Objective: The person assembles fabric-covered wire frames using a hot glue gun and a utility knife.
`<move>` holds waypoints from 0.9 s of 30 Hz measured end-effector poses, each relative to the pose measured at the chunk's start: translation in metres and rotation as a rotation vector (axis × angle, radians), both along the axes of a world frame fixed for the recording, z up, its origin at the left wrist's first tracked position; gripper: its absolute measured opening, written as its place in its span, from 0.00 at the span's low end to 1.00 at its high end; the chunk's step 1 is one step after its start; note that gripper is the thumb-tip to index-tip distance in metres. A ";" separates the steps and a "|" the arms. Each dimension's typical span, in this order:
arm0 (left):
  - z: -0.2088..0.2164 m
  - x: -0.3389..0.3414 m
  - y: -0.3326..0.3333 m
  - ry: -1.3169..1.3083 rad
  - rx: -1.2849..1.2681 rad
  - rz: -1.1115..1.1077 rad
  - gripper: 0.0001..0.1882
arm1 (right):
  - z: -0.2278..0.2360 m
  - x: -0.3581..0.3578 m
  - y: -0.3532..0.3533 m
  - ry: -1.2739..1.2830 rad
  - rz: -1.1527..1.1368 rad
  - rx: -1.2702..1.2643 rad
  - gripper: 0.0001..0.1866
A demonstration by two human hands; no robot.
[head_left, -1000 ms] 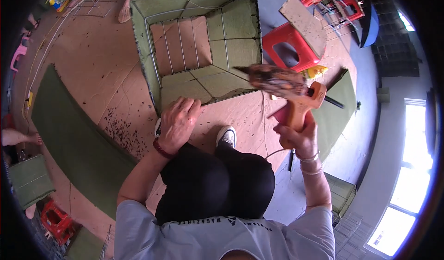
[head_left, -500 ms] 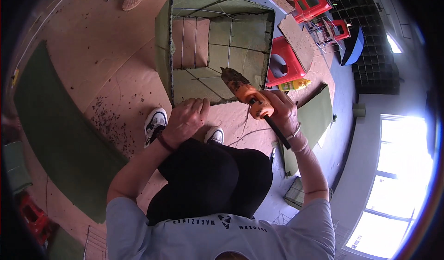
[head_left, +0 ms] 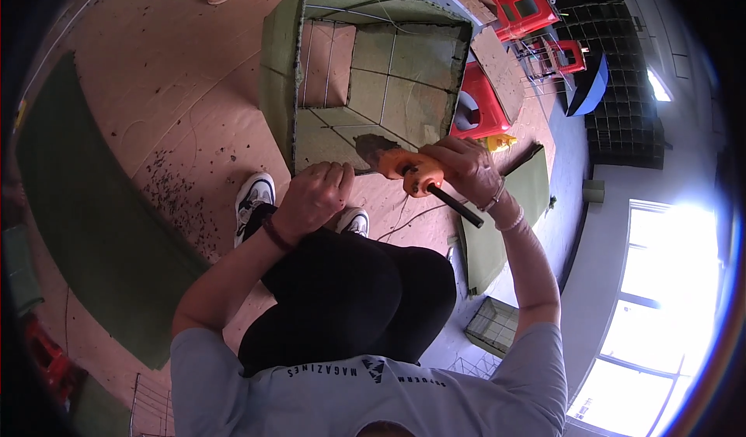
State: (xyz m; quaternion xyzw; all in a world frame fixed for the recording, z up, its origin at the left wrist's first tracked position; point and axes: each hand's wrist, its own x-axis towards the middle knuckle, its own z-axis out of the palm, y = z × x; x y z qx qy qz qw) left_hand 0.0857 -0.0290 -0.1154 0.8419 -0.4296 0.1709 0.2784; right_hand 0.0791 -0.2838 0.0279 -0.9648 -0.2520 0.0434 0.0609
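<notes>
In front of my knees stands an open box (head_left: 420, 57) of green sheet over a thin wire frame, its dark edges rough. My left hand (head_left: 315, 196) has its fingers curled over the box's near rim. An orange hot glue gun (head_left: 410, 169) is gripped in my right hand (head_left: 466, 169), its dirty dark nozzle pointing left over the near side of the box. A black glue stick (head_left: 458, 206) sticks out of the gun's back end. Whether the nozzle touches the rim, I cannot tell.
A long green sheet (head_left: 93, 204) lies at left beside scattered dark crumbs (head_left: 175, 196). Another green panel (head_left: 505, 219) lies at right, near a yellow bottle (head_left: 500, 141). Red stools (head_left: 486, 103) and boards (head_left: 497, 71) stand far right. A thin cord (head_left: 400, 225) trails below the gun.
My right hand has brought the glue gun leftward and nearer to me, swinging its nozzle toward the left. The box has shifted slightly away. My left hand stays at the near rim.
</notes>
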 end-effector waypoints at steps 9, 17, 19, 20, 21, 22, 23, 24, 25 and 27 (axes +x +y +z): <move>0.002 0.001 0.004 -0.001 0.013 0.025 0.10 | 0.000 0.005 0.010 -0.113 0.050 -0.058 0.18; -0.006 0.000 0.006 0.050 -0.014 0.019 0.18 | 0.000 0.010 0.010 -0.162 0.016 -0.115 0.17; -0.005 -0.001 0.003 0.050 -0.001 0.009 0.18 | 0.001 0.011 0.010 -0.171 -0.028 -0.089 0.17; -0.005 -0.001 0.001 0.049 0.012 -0.002 0.19 | 0.000 0.011 0.008 -0.135 0.021 -0.076 0.16; -0.005 -0.002 0.003 0.050 0.014 -0.002 0.19 | -0.003 0.010 0.008 -0.099 0.067 -0.059 0.16; -0.006 -0.003 0.004 0.088 0.031 -0.016 0.19 | -0.003 0.007 0.009 -0.026 0.088 -0.095 0.16; -0.007 -0.004 0.005 0.126 0.047 -0.031 0.19 | -0.003 0.004 0.008 -0.025 0.089 -0.092 0.16; -0.006 -0.003 0.006 0.127 0.046 -0.029 0.19 | 0.000 0.002 0.006 -0.029 0.061 -0.092 0.16; -0.005 -0.002 0.006 0.095 0.015 -0.012 0.19 | 0.003 0.001 0.003 -0.034 0.032 -0.092 0.16; -0.005 -0.001 0.005 0.063 -0.015 0.005 0.19 | 0.005 -0.002 -0.001 -0.058 -0.006 -0.092 0.16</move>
